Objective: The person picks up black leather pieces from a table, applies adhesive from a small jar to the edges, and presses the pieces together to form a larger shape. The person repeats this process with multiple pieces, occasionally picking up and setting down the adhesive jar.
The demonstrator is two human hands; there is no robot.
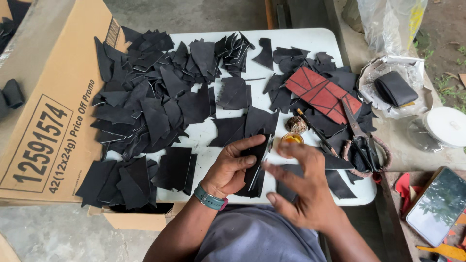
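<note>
At 6 o'clock on white table | left hand grasping black leather strip, thumb on top | right hand released, fingers spread, at strip's 3 o'clock.

Your scissors lie right of red patterned piece; cardboard box at your left; phone, white lid, small glue cup nearby.

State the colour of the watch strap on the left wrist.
Teal-green watch strap, seen in the head view.
</note>
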